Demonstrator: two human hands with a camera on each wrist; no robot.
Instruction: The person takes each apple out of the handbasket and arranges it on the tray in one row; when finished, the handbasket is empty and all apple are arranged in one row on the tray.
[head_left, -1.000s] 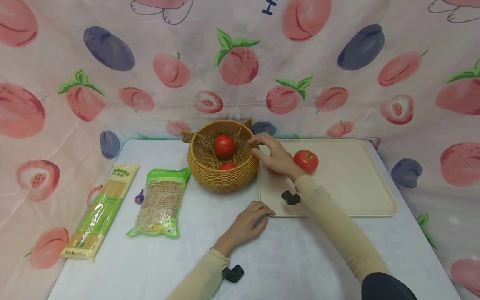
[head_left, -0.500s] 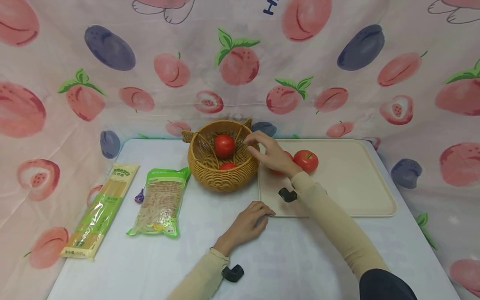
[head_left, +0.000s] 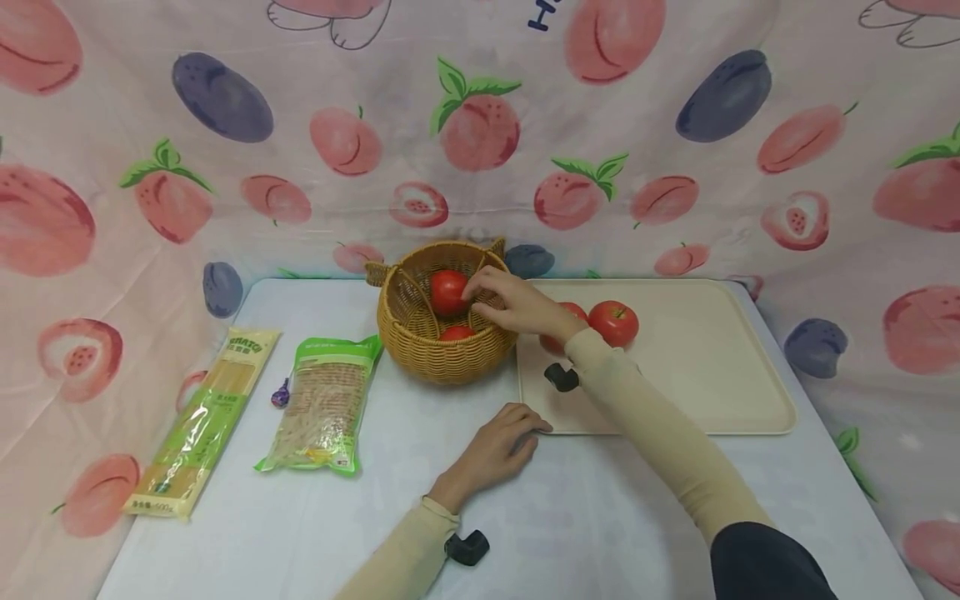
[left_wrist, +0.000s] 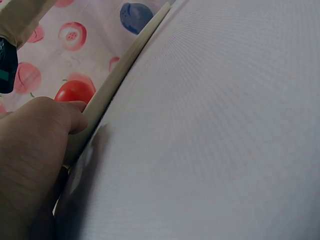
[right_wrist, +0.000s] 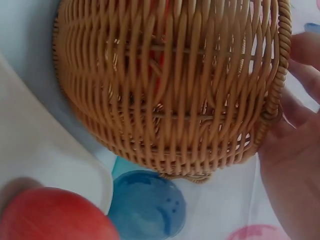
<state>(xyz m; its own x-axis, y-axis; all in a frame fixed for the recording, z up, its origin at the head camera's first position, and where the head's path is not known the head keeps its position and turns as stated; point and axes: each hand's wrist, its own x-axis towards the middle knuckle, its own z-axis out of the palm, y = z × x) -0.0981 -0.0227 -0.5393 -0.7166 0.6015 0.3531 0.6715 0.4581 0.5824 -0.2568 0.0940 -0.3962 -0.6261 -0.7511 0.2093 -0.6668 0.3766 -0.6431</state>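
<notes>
Reach step, I judged. My right hand (head_left: 519, 305), half open and empty, was beside the upper tomato (head_left: 447, 292) in the basket (head_left: 448, 365), near the surface's (head_left: 285, 533) far edge; contact unclear. The left hand (head_left: 491, 447), relaxed, touched the tray (head_left: 712, 358). Next called for curling round that tomato.

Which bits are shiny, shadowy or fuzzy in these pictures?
Head view: glare on the long packet and green-edged bag; left wrist view: dark shadow on the white cloth beside the left hand; right wrist view: the red fruit looks soft, with a shadow next to it on the tray.
</notes>
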